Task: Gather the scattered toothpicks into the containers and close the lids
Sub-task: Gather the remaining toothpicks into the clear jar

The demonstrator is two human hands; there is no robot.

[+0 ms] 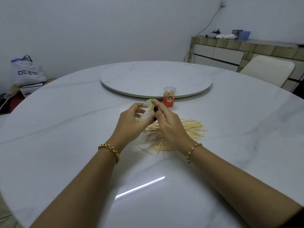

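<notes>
Nearest, a strip of reflected light lies on the white marble desk (65, 129), between two bare forearms that each wear a gold bracelet, one at the left wrist (109, 151) and one at the right wrist (194, 150). Just beyond the wrists a loose heap of wooden toothpicks (192, 129) is spread on the desk, partly under the right hand (171, 127) and running out to its right. The left hand (130, 120) is raised above the desk with its fingers curled round a clear container (145, 116), held tilted, with toothpicks visible inside. The right hand meets it from the other side, thumb and forefinger closed on the container's green end (150, 102). Just beyond both hands an orange container (169, 97) stands upright with its clear lid on, packed with toothpicks, beside the rim of a round turntable (156, 78). Farther back are a cream chair (269, 69), a low sideboard (230, 53) and, to the left, a white bag (28, 71).
</notes>
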